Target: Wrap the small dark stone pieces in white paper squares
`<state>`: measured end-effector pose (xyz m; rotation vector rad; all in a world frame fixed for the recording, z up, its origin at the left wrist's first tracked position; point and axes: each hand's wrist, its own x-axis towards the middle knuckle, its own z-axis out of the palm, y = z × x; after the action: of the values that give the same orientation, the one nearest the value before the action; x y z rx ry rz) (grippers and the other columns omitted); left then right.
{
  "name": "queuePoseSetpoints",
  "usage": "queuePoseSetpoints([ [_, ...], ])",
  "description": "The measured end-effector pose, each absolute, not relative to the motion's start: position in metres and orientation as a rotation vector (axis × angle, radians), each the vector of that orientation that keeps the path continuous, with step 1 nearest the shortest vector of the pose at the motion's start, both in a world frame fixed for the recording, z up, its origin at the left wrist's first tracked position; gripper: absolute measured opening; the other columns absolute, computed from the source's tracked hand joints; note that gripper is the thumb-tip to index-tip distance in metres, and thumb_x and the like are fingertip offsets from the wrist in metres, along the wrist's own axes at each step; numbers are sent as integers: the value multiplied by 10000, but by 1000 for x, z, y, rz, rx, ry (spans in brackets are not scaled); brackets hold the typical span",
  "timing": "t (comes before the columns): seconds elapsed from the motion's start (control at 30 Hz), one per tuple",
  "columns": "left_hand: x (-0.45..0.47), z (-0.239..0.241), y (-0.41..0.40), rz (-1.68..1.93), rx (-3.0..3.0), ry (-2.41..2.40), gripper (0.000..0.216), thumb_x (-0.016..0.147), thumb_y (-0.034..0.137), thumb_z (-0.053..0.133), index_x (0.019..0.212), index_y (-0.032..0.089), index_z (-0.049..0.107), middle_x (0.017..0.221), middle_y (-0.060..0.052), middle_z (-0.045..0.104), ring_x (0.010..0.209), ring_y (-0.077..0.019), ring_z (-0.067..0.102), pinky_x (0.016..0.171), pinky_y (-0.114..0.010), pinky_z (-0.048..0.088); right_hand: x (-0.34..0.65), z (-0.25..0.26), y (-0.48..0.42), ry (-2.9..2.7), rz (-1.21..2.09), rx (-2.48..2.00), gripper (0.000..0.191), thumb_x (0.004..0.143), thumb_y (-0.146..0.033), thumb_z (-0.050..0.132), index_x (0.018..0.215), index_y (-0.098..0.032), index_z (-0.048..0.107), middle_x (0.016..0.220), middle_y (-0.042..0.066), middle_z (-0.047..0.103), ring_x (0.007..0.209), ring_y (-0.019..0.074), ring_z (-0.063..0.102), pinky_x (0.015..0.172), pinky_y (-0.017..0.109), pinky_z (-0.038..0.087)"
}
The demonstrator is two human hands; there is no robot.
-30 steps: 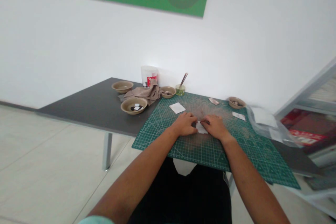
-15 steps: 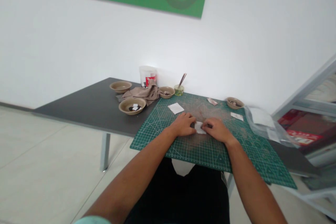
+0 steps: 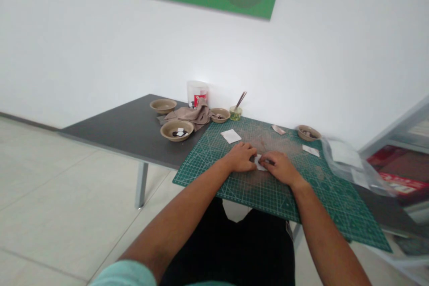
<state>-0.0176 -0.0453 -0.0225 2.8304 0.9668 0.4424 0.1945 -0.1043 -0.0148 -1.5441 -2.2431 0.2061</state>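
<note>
A small white square of paper or thin sheet [image 3: 259, 164] lies on the green cutting mat [image 3: 214, 165], partly hidden by my fingers. My left hand [image 3: 241, 157] rests at its left edge, fingers curled and holding it against the mat. From the right, my right hand [image 3: 277, 166] reaches over the square with its fingertips pinched together. Something small and dark shows at those fingertips, too unclear to name. A larger white square [image 3: 231, 136] lies on the mat beyond my left hand.
Shallow bowls [image 3: 163, 106] stand on the dark table, one with black and white bits [image 3: 177, 130]. Behind are a crumpled brown cloth [image 3: 194, 116], a white tub [image 3: 197, 94] and a jar with thin sticks [image 3: 235, 113]. A clear plastic bag [image 3: 348, 161] lies at right.
The view has shifted, so the table sits farther right. My right fingertips have moved in over the white square, covering more of it. My left hand stays at its edge.
</note>
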Motion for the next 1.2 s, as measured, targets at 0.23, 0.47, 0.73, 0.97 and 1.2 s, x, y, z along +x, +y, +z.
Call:
queuePoseSetpoints([
  [0.23,-18,-22,-46,458,2838,964,398,790,482,631,1088,219,617,1141,-80,564,1058,-286,511,946,-408,409,199,-11,-106,-2209,172,-1582,177,900,-329,586,877,-229,730,952,68,738,956,252,624,904,395,411],
  [0.47,-17,-24,-45,469,2831,952,400,799,479,624,1107,225,611,1166,-80,557,1080,-288,502,968,-414,398,191,-16,-102,-2210,183,-1570,199,926,-344,558,958,-253,732,1040,69,736,1039,265,612,967,437,369],
  [0.73,-17,-26,-44,480,2828,958,419,784,492,639,1112,232,612,1162,-76,565,1071,-288,513,956,-411,410,198,-11,-111,-2300,253,-1495,135,887,-325,619,843,-261,730,938,18,745,913,212,638,878,343,430],
  [0.97,-17,-27,-43,484,2837,951,418,787,485,633,1104,214,610,1153,-86,561,1066,-293,513,954,-420,412,201,-15,-98,-2137,126,-1620,219,928,-327,537,934,-206,720,1002,108,729,1012,286,600,916,438,394],
  [1.2,-17,-26,-43,475,2839,951,414,789,487,631,1106,221,611,1148,-85,566,1062,-293,515,946,-416,416,192,-14,-107,-2311,260,-1443,140,902,-317,603,887,-264,732,978,19,749,954,210,637,917,347,421],
])
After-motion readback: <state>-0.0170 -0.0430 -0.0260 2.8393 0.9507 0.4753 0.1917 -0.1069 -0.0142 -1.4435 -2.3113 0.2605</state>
